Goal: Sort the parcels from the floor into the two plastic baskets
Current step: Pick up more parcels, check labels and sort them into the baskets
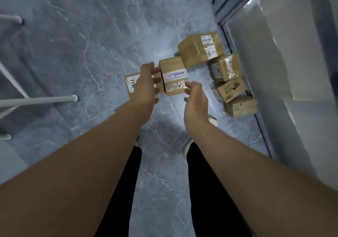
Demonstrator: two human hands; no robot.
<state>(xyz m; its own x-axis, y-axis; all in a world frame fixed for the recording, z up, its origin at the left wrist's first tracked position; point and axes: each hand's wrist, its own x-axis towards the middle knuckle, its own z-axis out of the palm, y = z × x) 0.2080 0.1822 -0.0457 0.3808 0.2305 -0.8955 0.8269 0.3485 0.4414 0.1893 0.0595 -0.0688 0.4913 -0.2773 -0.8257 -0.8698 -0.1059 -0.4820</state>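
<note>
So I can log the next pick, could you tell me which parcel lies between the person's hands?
The cardboard parcel with the white label band, between the left hand and right hand; the rest lie outside them.

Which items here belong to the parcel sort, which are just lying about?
Job: left hand, right hand, labelled parcel between them, handwritten parcel, large parcel, taped parcel, printed parcel, plain parcel. Baskets not in view.
Lying about: white tube legs, metal frame, shoes.
</note>
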